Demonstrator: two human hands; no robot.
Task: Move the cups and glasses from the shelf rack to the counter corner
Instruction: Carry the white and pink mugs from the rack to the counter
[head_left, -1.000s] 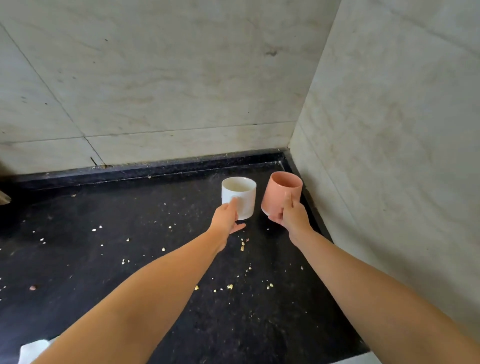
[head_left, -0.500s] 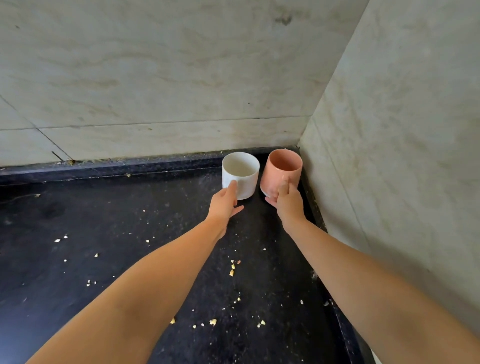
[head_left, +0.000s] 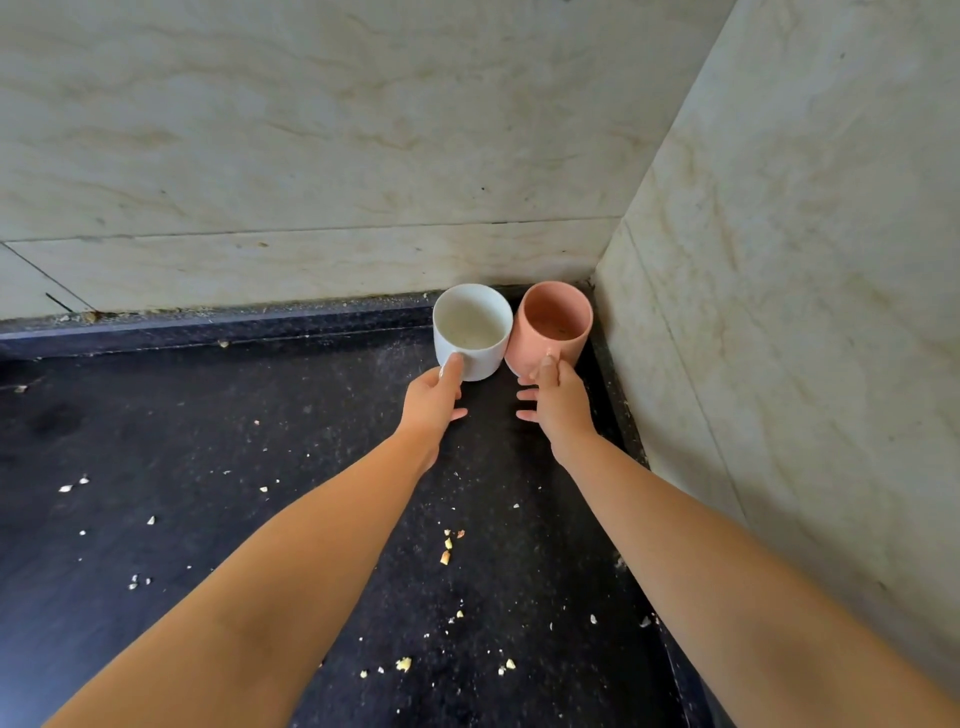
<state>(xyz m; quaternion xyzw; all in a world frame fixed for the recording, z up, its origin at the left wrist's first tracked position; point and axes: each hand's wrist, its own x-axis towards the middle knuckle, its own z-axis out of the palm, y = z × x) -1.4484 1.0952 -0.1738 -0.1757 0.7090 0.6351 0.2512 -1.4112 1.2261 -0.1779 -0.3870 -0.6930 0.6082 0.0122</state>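
Observation:
A white cup (head_left: 471, 332) and a pink cup (head_left: 551, 325) stand upright side by side, touching, in the far right corner of the black counter (head_left: 208, 447). My left hand (head_left: 434, 402) holds the near side of the white cup, thumb on its wall near the rim. My right hand (head_left: 558, 405) holds the near side of the pink cup, thumb up against its wall, fingers curled below. Both cups look empty. The handles, if any, are hidden behind my hands.
Pale marble walls (head_left: 311, 156) close the corner at the back and on the right (head_left: 805, 312). A raised black lip (head_left: 208, 325) runs along the back wall. Crumbs (head_left: 447, 545) are scattered over the counter.
Both hands have carried the cups forward and to the right, deeper into the corner. The cups now sit against the back lip and touch each other.

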